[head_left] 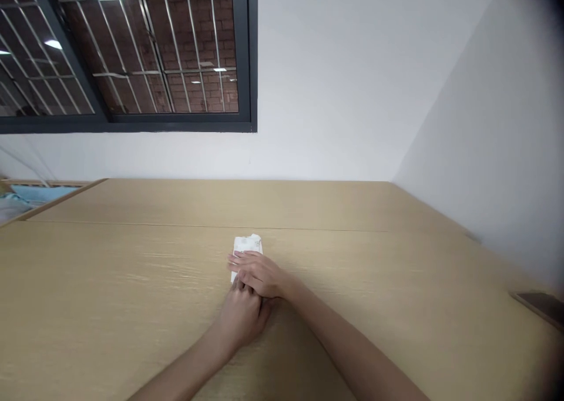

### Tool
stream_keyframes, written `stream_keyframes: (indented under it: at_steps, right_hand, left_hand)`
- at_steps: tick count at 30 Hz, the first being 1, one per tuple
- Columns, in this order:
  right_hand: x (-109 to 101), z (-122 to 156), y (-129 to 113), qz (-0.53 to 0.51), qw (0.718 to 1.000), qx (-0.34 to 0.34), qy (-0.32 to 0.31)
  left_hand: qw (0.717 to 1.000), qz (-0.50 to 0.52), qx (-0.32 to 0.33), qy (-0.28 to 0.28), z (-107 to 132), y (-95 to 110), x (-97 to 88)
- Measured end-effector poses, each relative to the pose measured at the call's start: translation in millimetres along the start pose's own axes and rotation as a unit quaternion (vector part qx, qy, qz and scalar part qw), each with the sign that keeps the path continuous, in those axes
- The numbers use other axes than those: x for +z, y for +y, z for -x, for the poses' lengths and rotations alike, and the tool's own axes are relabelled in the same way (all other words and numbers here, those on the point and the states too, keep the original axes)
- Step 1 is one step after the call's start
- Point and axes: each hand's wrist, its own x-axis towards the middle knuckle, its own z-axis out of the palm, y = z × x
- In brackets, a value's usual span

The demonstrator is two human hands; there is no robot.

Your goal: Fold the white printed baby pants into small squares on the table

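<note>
A folded white cloth or paper wipe lies flat on the light wood tabletop, partly covered by my hands. Across it rests my right hand, palm down, its fingers stretched out to the left over the white piece. My left hand is just nearer to me, knuckles up and fingers bent. Its fingertips are tucked under my right hand, so what they grip, if anything, is hidden. The two hands touch and overlap.
Shiny streaks mark the wood left of my hands. A seam crosses the board farther back. Behind rises a white wall with a dark-framed barred window. A dark flat object sits at the right edge; light-blue fabric shows far left.
</note>
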Motion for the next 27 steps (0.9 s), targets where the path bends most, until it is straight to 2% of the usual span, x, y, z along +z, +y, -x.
stream_keyframes:
  at_steps: [4, 12, 17, 20, 23, 25, 27]
  right_hand:
    - [-2.7, -1.9, 16.1, 0.038, 0.998, 0.040, -0.039]
    - [-17.7, -8.1, 64.7, 0.071, 0.990, 0.112, -0.037]
    - [-8.0, -6.5, 78.9, 0.009, 0.992, 0.114, 0.054]
    - [-4.8, -3.0, 78.8, -0.016, 0.987, 0.136, 0.086]
    - [-7.2, 0.9, 74.2, -0.029, 0.977, 0.168, 0.131]
    - [-10.0, 2.8, 69.9, -0.020, 0.969, 0.177, 0.171]
    - [-12.6, 3.5, 65.5, 0.000, 0.963, 0.176, 0.202]
  left_hand:
    - [1.000, -0.003, -0.023, 0.000, -1.5, -2.1, -0.3]
    - [0.996, 0.026, -0.076, -0.047, -1.7, -4.3, 5.4]
    - [0.994, 0.035, -0.082, -0.064, -4.4, -4.8, -1.1]
    - [0.991, 0.077, -0.099, -0.035, -7.3, -12.2, -13.1]
    - [0.980, 0.130, -0.147, 0.032, -10.3, -29.2, -25.5]
    - [0.972, 0.116, -0.187, 0.077, -12.2, -43.8, -30.1]
    - [0.966, 0.076, -0.233, 0.084, -13.8, -57.4, -30.7]
